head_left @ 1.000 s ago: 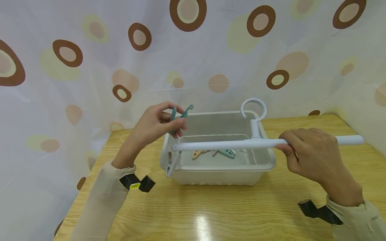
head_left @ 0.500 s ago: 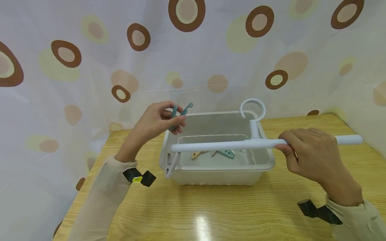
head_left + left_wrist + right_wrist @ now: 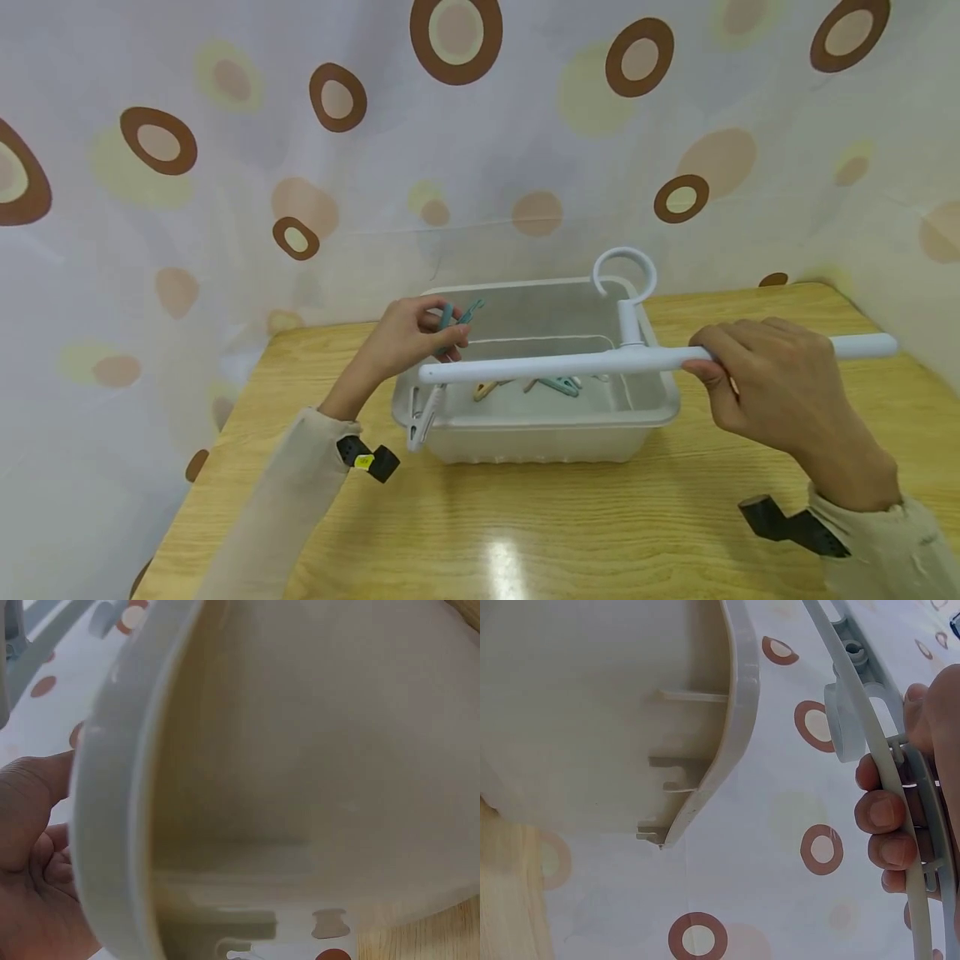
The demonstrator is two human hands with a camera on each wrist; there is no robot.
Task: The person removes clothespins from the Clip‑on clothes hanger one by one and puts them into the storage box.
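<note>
My left hand (image 3: 408, 337) pinches a teal clothespin (image 3: 446, 317) with a small hook, above the back-left of a white plastic basin (image 3: 540, 421). In the left wrist view the basin's rim (image 3: 112, 787) covers that clothespin; part of the hand (image 3: 34, 862) shows behind it. My right hand (image 3: 772, 383) grips a white hanger bar (image 3: 555, 366), held level over the basin, its ring-shaped hook (image 3: 651, 271) pointing up. A grey clothespin (image 3: 422, 422) hangs at the bar's left end. Curled fingers (image 3: 881, 814) wrap the bar (image 3: 881, 750) in the right wrist view.
Several loose clothespins lie in the basin, among them a beige one (image 3: 484, 389) and a teal one (image 3: 558, 385). The basin stands on a wooden table (image 3: 450, 525). A patterned cloth (image 3: 450, 167) hangs behind the table.
My left hand has moved down and slightly right with the teal clothespin, closer to the bar's left end. The right hand and the hanger have stayed almost still.
</note>
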